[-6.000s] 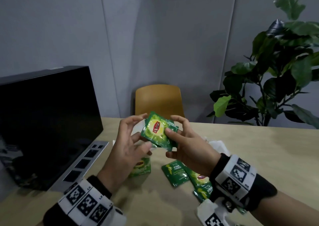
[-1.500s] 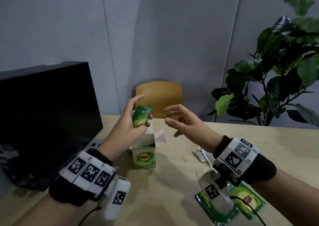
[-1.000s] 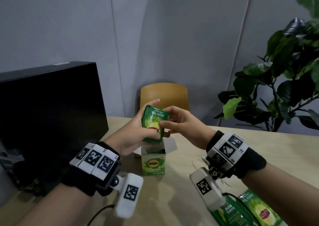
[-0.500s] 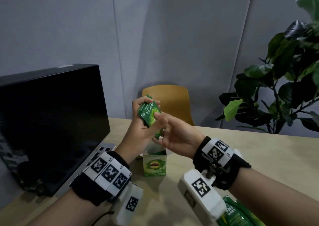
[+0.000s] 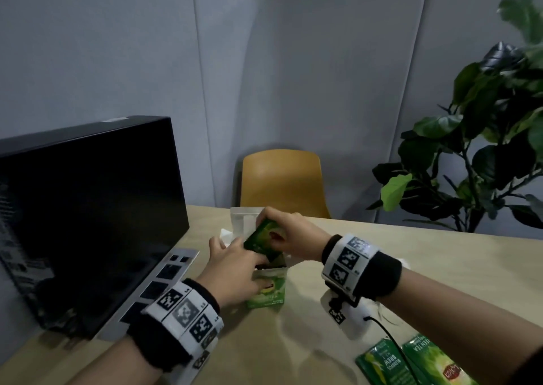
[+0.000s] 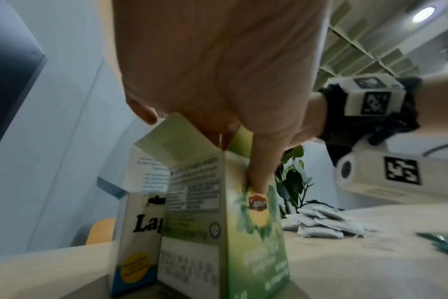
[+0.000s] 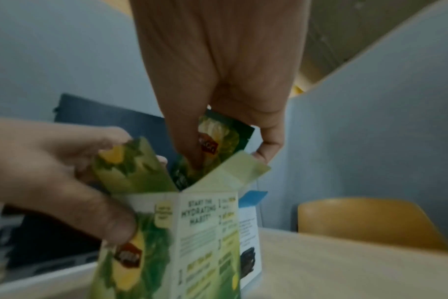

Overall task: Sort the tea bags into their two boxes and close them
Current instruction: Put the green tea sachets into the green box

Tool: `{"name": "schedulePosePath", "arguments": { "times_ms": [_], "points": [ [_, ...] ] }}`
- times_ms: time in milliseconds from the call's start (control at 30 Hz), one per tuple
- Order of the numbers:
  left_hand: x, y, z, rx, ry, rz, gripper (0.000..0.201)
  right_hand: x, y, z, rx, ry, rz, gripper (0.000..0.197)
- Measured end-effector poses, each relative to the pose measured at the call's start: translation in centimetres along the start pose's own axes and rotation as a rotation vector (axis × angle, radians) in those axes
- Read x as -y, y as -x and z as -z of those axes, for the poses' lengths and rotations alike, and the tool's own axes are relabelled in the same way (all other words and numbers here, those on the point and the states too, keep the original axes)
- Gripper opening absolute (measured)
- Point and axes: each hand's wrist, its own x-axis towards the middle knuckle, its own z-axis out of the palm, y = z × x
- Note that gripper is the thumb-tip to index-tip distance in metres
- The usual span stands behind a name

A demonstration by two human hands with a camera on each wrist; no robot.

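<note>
A green tea box (image 5: 266, 292) stands open on the table. My left hand (image 5: 235, 264) grips its top, with the thumb (image 6: 258, 176) on the front face and the fingers behind the raised flap (image 7: 131, 161). My right hand (image 5: 271, 233) pinches a green tea bag packet (image 5: 262, 238) whose lower end is inside the box mouth; in the right wrist view the green packet (image 7: 225, 139) sits between thumb and fingers. A white box (image 5: 244, 223) with blue trim stands right behind the green box (image 6: 256, 232), as the white box (image 6: 141, 222) in the left wrist view.
Two green packets (image 5: 411, 364) lie at the near right edge. White unwrapped tea bags (image 6: 320, 222) are piled to the right of the boxes. An open laptop (image 5: 88, 223) fills the left. A yellow chair (image 5: 282, 182) and a plant (image 5: 484, 149) stand beyond the table.
Both hands have come down from above the box. The packet has passed from my left hand to my right, which now has it in the box mouth. My left hand now grips the box.
</note>
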Motion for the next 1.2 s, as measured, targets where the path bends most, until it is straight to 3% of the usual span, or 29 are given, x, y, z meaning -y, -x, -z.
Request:
{"name": "schedulePosePath", "arguments": {
  "times_ms": [133,300,367,433,533,700,800,867,933,1033,1100,1133,1200],
  "points": [
    [0.4,-0.2,-1.3,-0.054,-0.057,0.04,0.031,1.4,-1.2,0.1,0.207,0.293,0.115,0.027],
    [1.0,0.2,-1.8,-0.158,-0.111,-0.006,0.027,2.2,-1.6,-1.1,0.49,0.533,0.053,0.024],
    [1.1,0.4,-2.0,-0.196,-0.105,0.012,0.027,2.1,-1.7,-0.9,0.55,0.505,0.003,0.032],
    [1.2,0.6,-2.1,-0.227,-0.108,0.03,0.029,1.8,-2.0,0.0,0.58,0.318,-0.101,0.043],
    [1.0,0.5,-2.1,-0.273,-0.036,0.074,0.028,1.4,-1.8,0.8,0.605,0.204,-0.2,0.041],
    [-0.1,0.4,-2.0,-0.315,0.097,0.041,0.044,1.4,0.1,-0.3,0.488,0.216,-0.195,0.038],
    [-0.1,0.6,-2.1,-0.238,0.037,-0.045,0.06,1.4,0.7,2.5,0.324,-0.079,-0.196,0.034],
    [-0.3,0.6,-2.0,-0.184,0.045,-0.121,0.057,0.8,2.1,5.1,0.175,-0.197,-0.204,0.03],
    [-0.5,0.5,-2.0,-0.123,0.032,-0.158,0.051,-0.4,4.4,7.3,0.114,-0.246,-0.218,0.028],
    [-0.9,0.3,-1.7,-0.021,-0.032,-0.122,0.052,-2.4,8.9,9.0,0.298,-0.202,-0.26,0.032],
    [-1.6,0.5,-0.7,-0.031,-0.111,-0.128,0.055,-3.8,11.9,8.9,0.443,-0.143,-0.352,0.035],
    [-2.1,0.7,-0.1,-0.103,-0.139,-0.151,0.057,-4.5,13.3,8.5,0.512,-0.089,-0.392,0.035],
    [-4.4,1.5,0.8,-0.37,-0.085,-0.318,0.051,-5.8,15.7,7.8,0.644,0.059,-0.447,0.032]
  ]
}}
